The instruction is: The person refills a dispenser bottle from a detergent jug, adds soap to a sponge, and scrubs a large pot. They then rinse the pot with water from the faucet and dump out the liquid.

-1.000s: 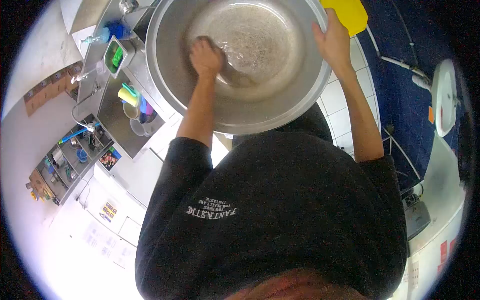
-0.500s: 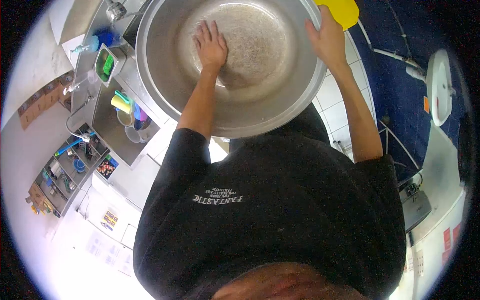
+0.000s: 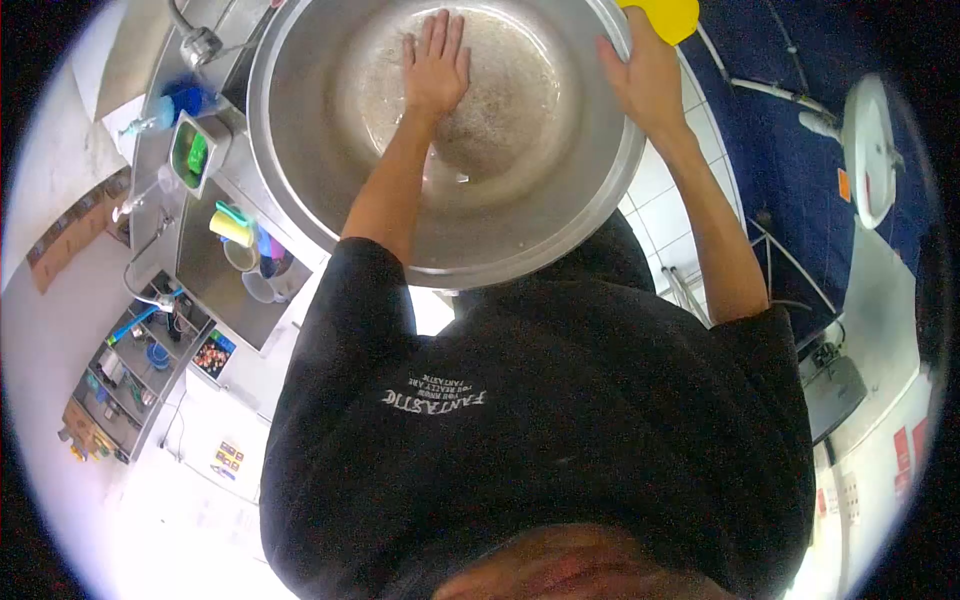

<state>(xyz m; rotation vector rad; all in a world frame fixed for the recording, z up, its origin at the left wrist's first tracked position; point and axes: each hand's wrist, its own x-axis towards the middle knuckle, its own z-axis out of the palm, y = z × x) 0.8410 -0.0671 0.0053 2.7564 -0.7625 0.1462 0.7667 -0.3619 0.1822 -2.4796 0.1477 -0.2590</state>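
Observation:
A large round metal basin point(image 3: 300, 190) is tilted in front of my body, its wide mouth facing me. Inside it, my left hand point(image 3: 437, 72) lies flat against the shiny, scuffed bottom with its fingers spread. My right hand point(image 3: 648, 85) grips the rim on the right, thumb inside the wall and fingers around the outer side, partly hidden. A yellow object point(image 3: 668, 15) shows just beyond the right hand; its kind cannot be made out.
To the left, a steel sink point(image 3: 220, 280) holds a yellow cup and pale containers. Beside it stands a small metal pan point(image 3: 180, 150) with a green item, under a tap or shower head point(image 3: 200, 45). A white washbasin point(image 3: 872, 150) hangs on the blue wall at right.
My left hand has slid upward and slightly right across the basin's bottom. The basin and my right hand have shifted a little left in view.

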